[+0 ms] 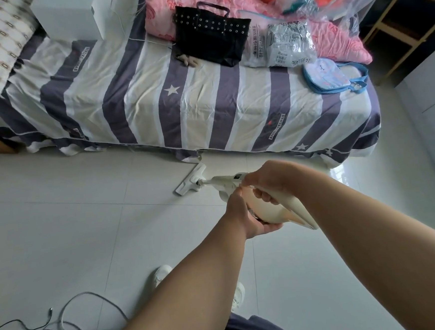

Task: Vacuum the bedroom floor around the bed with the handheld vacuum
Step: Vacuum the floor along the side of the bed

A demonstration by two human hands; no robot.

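1. Nearest: loose cables (67, 325) lie on the floor (60, 229) at the person's left, just beside the white shoes (162, 273). Not cleared; in my judgement a snag risk if the pass comes this way.
2. Both arms reach fwd. Left hand (243, 215) cups the underside of the vacuum (266, 207) body, fingers wrapped round it. Right hand (269, 179) closed over the top of the handle, fingertips curled on the grip. Both hands full; nothing else held.
3. Vacuum location: body held up off the floor betw. the hands, pointing toward the bed. Its floor head (190, 180) sits flat on the tiles, just short of the bed (206, 108) edge, near the hanging striped sheet.
4. Floor: pale tiles, no debris visible to me at this res.; can't tell cleaned from uncleaned strips.
5. Progress, judged: work is under way along the near long side of the bed. Foot end at right, head end at left and the cable area all appear left to do. Far side not in view.
6. Furthest: black bag (211, 35), pink quilt (162, 10), plastic packets on the bed. Not part of the job.
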